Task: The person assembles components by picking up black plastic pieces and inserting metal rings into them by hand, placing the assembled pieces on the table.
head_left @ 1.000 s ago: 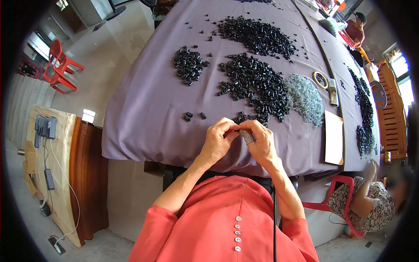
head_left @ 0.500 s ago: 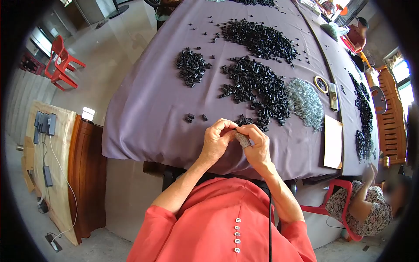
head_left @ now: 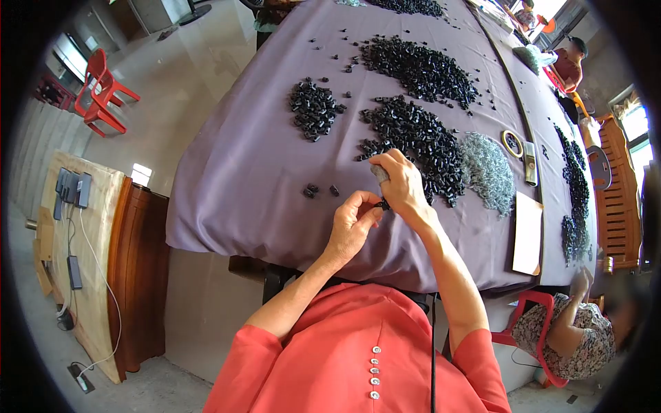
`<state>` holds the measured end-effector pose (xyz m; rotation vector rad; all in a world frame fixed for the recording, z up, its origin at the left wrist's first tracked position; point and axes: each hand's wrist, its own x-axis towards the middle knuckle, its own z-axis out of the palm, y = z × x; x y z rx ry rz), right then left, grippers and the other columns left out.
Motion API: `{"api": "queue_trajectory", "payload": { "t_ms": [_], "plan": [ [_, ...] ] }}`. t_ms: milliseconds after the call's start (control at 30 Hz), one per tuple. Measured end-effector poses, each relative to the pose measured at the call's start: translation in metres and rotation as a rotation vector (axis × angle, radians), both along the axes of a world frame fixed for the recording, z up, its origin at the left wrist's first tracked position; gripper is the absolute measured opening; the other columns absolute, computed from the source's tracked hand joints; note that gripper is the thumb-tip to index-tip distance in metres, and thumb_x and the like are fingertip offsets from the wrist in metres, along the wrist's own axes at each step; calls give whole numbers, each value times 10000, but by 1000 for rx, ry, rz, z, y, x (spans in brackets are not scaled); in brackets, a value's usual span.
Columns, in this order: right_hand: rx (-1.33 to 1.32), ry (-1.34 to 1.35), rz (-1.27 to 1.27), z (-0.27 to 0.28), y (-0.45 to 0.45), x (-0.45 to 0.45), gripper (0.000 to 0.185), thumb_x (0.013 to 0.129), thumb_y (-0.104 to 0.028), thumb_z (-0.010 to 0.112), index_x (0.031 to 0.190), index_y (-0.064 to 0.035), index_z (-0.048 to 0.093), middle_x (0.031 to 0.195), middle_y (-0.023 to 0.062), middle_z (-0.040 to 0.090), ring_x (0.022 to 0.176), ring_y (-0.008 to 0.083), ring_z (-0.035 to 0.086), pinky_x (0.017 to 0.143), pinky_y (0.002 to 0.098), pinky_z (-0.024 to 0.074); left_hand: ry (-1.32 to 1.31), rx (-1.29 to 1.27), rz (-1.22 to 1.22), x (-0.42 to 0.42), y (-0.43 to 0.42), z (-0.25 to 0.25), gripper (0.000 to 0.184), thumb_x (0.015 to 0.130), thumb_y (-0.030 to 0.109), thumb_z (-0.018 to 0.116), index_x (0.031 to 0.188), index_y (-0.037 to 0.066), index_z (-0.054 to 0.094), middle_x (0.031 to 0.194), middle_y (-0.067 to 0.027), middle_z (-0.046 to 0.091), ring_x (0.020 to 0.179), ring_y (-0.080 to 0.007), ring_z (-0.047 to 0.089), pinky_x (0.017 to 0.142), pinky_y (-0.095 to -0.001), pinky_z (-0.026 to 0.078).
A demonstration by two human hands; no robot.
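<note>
My left hand (head_left: 351,226) is closed in a pinch on a small black plastic piece (head_left: 383,205) above the near part of the table. Further forward, my right hand (head_left: 405,184) is at the near edge of a large pile of small black pieces (head_left: 410,131), fingers curled. Something grey, like a wrap, covers its thumb (head_left: 379,173). Whether those fingers grip anything is hidden. A heap of small clear pieces (head_left: 487,172) lies right of the black pile. A few loose black pieces (head_left: 312,191) lie ahead of my left hand.
The table has a purple-grey cloth (head_left: 234,186). More black piles (head_left: 420,69) lie further back and at left (head_left: 313,110). A tape roll (head_left: 511,143) and a cardboard sheet (head_left: 528,234) are at right. Another person (head_left: 571,337) sits at the right edge.
My hands have parted. The right moved forward to the edge of the black pile; the left stays near the table front, now showing a black piece in its fingertips. The view shifted slightly.
</note>
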<state>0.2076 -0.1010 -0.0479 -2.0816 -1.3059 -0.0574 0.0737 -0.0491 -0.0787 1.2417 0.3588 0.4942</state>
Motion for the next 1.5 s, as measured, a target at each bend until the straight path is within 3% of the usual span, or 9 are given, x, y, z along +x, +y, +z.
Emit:
{"api": "queue_trajectory", "payload": {
  "t_ms": [233, 400, 567, 600, 733, 867, 1000, 1500],
  "plan": [
    [-56, -260, 32, -26, 35, 15, 206, 688, -38, 563, 873, -71, 646, 792, 98, 530, 775, 271, 561, 680, 367, 469, 16, 49, -40, -1, 7, -2, 85, 849, 0, 562, 932, 10, 544, 732, -10, 573, 646, -64, 534, 604, -213, 462],
    [-126, -372, 58, -27, 33, 14, 125, 695, -88, 557, 805, -51, 511, 783, 108, 521, 736, 277, 556, 650, 392, 459, 4, 125, -70, 2, 7, -5, 88, 846, -6, 556, 930, 13, 542, 726, -8, 567, 636, -61, 528, 586, -210, 455],
    [10, -71, -3, -3, 4, 7, 189, 662, -15, 532, 849, -21, 511, 783, 164, 520, 728, 351, 552, 647, 439, 455, 11, 175, -94, 3, 8, -3, 85, 848, -5, 551, 930, 14, 538, 722, -5, 563, 630, -62, 530, 561, -203, 449],
    [75, -29, -6, 4, -4, 4, 152, 702, -9, 513, 854, -13, 522, 755, 181, 530, 705, 365, 549, 641, 427, 449, 16, 140, -91, 3, 7, -4, 85, 851, 1, 553, 933, 15, 539, 724, -5, 564, 632, -62, 532, 560, -204, 450],
    [131, 307, -69, 26, -31, -12, 89, 757, -15, 492, 828, -4, 544, 710, 175, 562, 667, 321, 560, 623, 386, 440, -10, 22, -96, 6, 6, -7, 90, 859, 33, 568, 945, 23, 543, 731, -8, 570, 632, -63, 539, 554, -206, 455],
    [89, 545, -71, 28, -48, -28, 171, 771, 2, 477, 928, -13, 542, 746, 160, 590, 688, 286, 589, 653, 349, 461, -15, 37, -114, 7, 8, -9, 114, 864, 69, 586, 960, 25, 543, 718, -5, 569, 619, -62, 536, 552, -203, 454],
    [149, 486, -64, 18, -50, -43, 199, 764, 33, 523, 957, -8, 546, 770, 159, 601, 725, 281, 610, 655, 337, 473, -35, 48, -111, 6, 7, -4, 81, 867, 52, 565, 940, 27, 542, 708, 4, 555, 601, -52, 511, 544, -200, 438],
    [169, 434, -5, 9, -60, -47, 283, 702, 98, 470, 953, -8, 545, 855, 178, 591, 814, 358, 583, 702, 376, 466, -19, 62, -156, 5, 8, -1, 77, 877, 63, 559, 947, 35, 547, 731, -1, 562, 622, -56, 533, 556, -204, 449]
  ]
}}
